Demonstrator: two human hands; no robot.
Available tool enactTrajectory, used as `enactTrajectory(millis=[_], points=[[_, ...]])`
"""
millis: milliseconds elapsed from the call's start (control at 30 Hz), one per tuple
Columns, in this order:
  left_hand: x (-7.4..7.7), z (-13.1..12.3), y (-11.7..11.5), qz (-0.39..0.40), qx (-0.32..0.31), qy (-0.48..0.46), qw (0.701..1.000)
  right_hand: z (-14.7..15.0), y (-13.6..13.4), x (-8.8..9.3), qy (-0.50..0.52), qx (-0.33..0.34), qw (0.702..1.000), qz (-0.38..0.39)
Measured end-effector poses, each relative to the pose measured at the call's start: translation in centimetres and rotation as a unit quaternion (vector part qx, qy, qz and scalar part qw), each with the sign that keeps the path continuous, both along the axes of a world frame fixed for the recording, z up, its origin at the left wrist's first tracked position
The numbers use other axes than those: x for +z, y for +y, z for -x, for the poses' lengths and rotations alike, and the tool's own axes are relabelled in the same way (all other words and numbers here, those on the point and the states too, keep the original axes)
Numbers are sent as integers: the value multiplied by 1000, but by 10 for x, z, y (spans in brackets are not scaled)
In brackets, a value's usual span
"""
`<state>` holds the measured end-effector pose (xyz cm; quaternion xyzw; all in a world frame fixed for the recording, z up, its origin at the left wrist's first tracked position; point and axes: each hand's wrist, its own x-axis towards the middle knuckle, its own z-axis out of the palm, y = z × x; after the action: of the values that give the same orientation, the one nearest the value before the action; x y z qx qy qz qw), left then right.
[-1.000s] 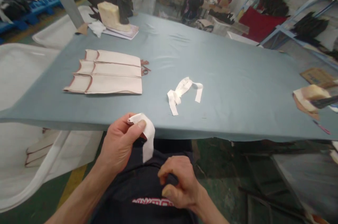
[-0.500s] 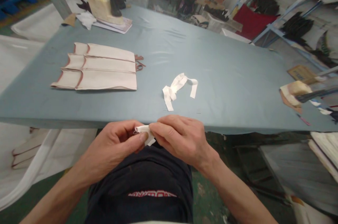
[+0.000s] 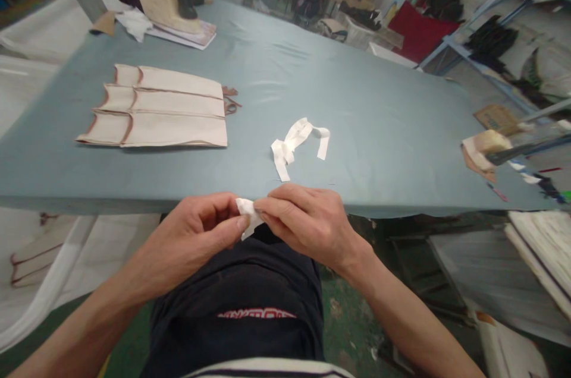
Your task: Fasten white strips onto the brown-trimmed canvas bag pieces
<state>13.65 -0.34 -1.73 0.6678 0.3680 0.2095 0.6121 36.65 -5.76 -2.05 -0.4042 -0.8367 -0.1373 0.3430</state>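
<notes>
Between the two hands, just before the table [image 3: 383,128] edge, a white strip [image 3: 247,216] is pinched by the closed left hand [image 3: 196,241] and the closed right hand [image 3: 303,224]. Its free end points down to the lap. Beyond the right hand lie loose strips [image 3: 297,141], and beyond the left hand beige panels [image 3: 156,107].

We see a grey-blue surface [image 3: 379,146] running away ahead. On its left lie three cream panels [image 3: 156,107] with brown edging, overlapped like steps. Near the middle a tangle of loose white strips [image 3: 294,143] rests well apart from them. At the far left corner a pale foam block [image 3: 156,0] stands on some papers [image 3: 196,36]. By the right edge we find a tan block [image 3: 488,143] and a cardboard piece [image 3: 497,118]. Beyond are a red cloth [image 3: 426,30] and blue shelves [image 3: 482,63].
</notes>
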Motion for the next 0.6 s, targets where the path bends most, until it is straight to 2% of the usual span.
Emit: enactTrajectory(millis=[133,267,433,600], points=[[2,-1,0,-45,15,16,999,2,-5,8,-6,-16,999,-31],[5,-5,-5,-82,25,44,995,8,-7,7,-35,-49,998,-21],[5,-8,-11,-141,32,75,987,11,-11,1,-34,-62,997,27],[3,-10,-12,-236,30,86,967,13,-16,0,-19,-71,993,95]])
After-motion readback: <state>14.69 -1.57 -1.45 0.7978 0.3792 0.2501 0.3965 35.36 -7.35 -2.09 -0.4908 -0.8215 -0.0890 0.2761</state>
